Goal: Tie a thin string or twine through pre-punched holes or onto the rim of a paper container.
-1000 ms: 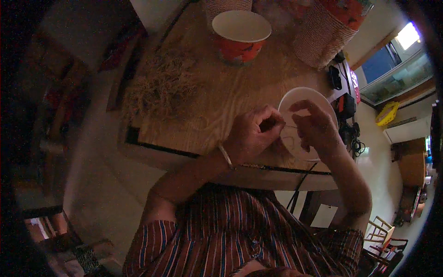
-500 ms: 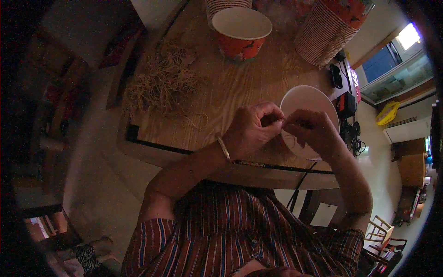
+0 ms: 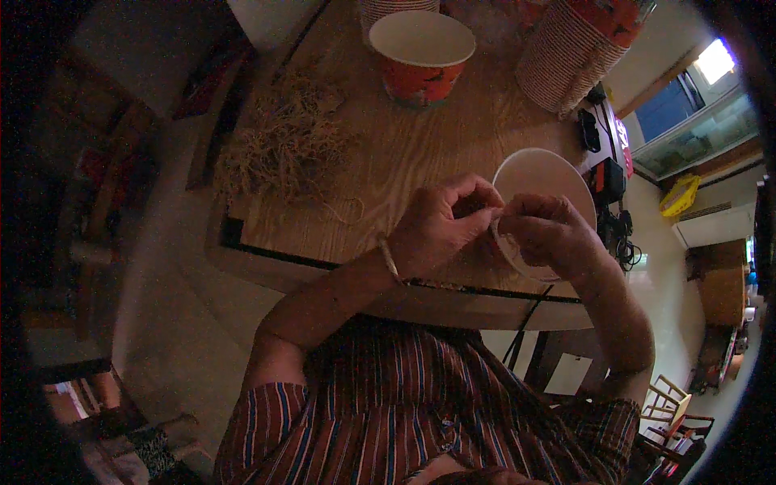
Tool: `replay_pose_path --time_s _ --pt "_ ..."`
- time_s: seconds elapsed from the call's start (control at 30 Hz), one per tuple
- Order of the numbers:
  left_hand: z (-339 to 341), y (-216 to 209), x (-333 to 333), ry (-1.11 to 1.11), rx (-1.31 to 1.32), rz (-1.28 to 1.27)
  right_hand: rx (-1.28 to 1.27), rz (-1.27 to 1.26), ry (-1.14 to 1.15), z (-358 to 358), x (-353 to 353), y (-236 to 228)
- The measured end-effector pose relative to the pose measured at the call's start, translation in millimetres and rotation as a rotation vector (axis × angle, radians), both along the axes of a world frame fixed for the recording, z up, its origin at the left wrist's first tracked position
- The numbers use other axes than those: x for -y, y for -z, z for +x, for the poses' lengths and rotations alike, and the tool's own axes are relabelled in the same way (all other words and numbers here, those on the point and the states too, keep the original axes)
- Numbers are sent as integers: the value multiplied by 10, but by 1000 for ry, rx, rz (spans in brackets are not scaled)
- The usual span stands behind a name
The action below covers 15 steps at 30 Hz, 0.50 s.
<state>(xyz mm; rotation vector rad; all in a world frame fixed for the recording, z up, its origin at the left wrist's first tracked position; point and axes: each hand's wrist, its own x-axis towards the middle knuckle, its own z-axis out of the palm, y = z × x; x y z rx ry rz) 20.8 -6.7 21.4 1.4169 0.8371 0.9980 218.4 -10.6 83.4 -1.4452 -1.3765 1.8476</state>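
Note:
My left hand (image 3: 440, 222), with a bracelet on its wrist, is closed in a pinch, thumb against forefinger. Its fingertips meet those of my right hand (image 3: 554, 234), which is pinched too. Between them is a thin pale strand, too small and dim to make out well. Both hands are at the near left rim of a white-lined paper tub (image 3: 550, 174), and my right hand covers part of its opening. To the left on the wooden table (image 3: 388, 162) lies a tangled heap of thin tan root-like strands (image 3: 287, 145).
A red patterned paper tub (image 3: 422, 73) stands upright at the back. Behind it is a stack of tubs (image 3: 400, 6), and a taller leaning stack (image 3: 570, 61) is at the back right. Black devices and cables (image 3: 610, 182) line the right edge.
My right hand's fingers have curled in more and shifted slightly right. My left hand stays almost in place; the tubs and the heap look the same.

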Motion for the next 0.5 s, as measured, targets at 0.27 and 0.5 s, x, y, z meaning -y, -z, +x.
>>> replay_pose_path --time_s 0.27,0.5 --pt "-84 77 89 -185 -44 337 -85 -194 121 23 -31 27" --pt "-37 48 174 -209 -291 898 -167 -234 142 78 -32 92"
